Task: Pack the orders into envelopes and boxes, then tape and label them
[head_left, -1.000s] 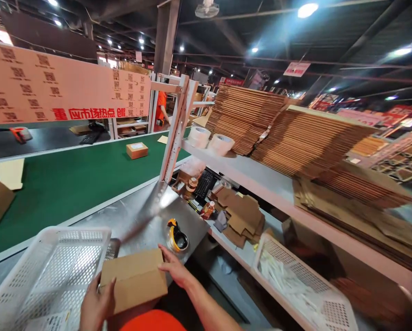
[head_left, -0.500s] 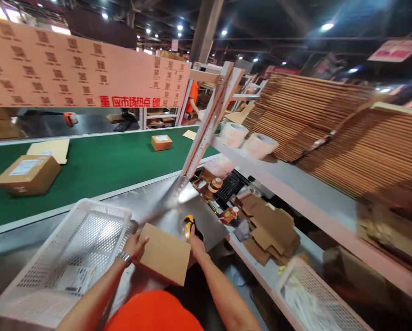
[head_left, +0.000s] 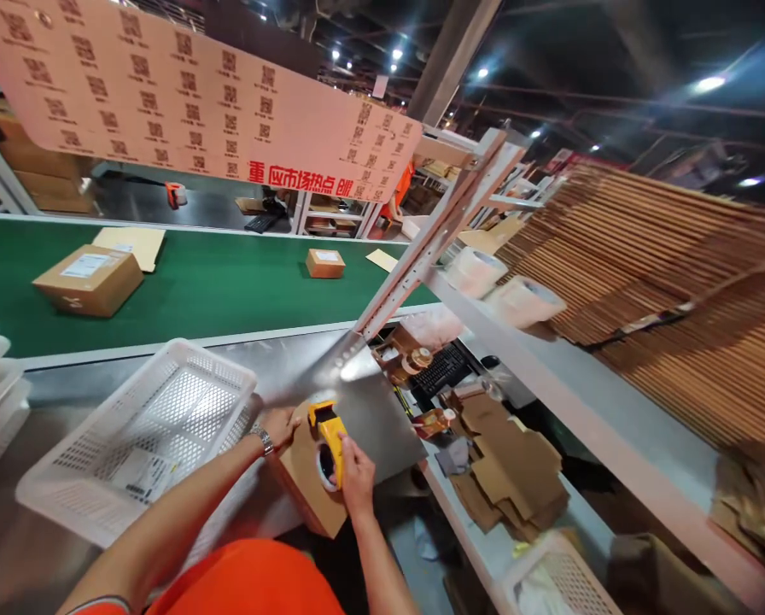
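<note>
A flat brown cardboard box [head_left: 302, 483] lies tilted at the edge of the steel table top [head_left: 363, 401]. My left hand [head_left: 278, 425], with a metal watch on the wrist, holds the box's far corner. My right hand [head_left: 357, 478] grips a yellow tape dispenser [head_left: 328, 440] with a roll of clear tape, pressing it against the box. The box's lower side is hidden from view.
A white perforated plastic basket [head_left: 145, 436] with a printed label inside stands left of my arm. Beyond it runs a green conveyor belt [head_left: 196, 282] carrying cardboard boxes. A white shelf [head_left: 587, 401] on the right holds tape rolls and stacked flat cardboard.
My right hand has picked up the yellow tape dispenser from the table and brought it onto the box. The box has turned, and my view has swung to the right.
</note>
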`<state>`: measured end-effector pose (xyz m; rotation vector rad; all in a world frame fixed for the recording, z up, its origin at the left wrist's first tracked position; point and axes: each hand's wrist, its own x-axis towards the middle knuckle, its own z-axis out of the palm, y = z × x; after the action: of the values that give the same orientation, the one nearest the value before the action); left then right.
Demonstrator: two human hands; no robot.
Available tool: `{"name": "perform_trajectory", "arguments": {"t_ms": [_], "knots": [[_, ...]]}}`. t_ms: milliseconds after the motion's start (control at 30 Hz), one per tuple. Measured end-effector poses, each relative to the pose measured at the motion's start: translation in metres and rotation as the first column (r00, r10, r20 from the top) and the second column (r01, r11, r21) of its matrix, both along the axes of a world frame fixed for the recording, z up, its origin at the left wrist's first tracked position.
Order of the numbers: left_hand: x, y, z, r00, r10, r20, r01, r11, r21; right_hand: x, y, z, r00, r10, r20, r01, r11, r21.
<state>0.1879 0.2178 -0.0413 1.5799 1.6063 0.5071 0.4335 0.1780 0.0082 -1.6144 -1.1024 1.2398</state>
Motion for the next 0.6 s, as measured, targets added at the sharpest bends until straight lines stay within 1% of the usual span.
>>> {"name": "perform_trajectory", "arguments": {"t_ms": [100,200,267,367,400,467,533,600], "knots": [[0.002,0.001,0.001,1.0,0.003,0.007,-0.003,1.0,-0.02,-0.006,-0.004,-0.015,0.999,0.01,0.035,-0.01,1.0,0.013],[0.002,-0.002,0.008,0.998,0.042,0.044,-0.04,0.999,-0.027,0.002,-0.002,-0.02,1.0,0.019,0.002,-0.019,1.0,0.004],[0.005,-0.005,0.016,0.991,0.114,0.069,-0.114,0.994,-0.003,0.007,-0.002,-0.022,0.999,0.018,-0.029,-0.017,1.0,0.01],[0.014,-0.007,0.031,0.956,0.265,0.124,-0.271,0.962,0.033,0.01,-0.005,-0.026,0.998,0.01,-0.068,-0.009,1.0,0.025],[0.017,-0.006,0.036,0.941,0.301,0.153,-0.307,0.952,0.012,0.01,-0.006,-0.028,0.996,0.004,-0.084,-0.001,1.0,0.03],[0.025,-0.001,0.044,0.916,0.332,0.223,-0.318,0.943,-0.099,0.01,-0.008,-0.031,0.993,0.001,-0.116,0.004,0.999,0.043],[0.032,0.005,0.048,0.897,0.33,0.295,-0.265,0.934,-0.241,0.011,-0.009,-0.034,0.991,0.021,-0.129,-0.012,0.998,0.064],[0.037,0.011,0.047,0.877,0.336,0.343,-0.219,0.916,-0.336,0.011,-0.009,-0.035,0.992,0.083,-0.094,-0.074,0.993,0.092]]}}
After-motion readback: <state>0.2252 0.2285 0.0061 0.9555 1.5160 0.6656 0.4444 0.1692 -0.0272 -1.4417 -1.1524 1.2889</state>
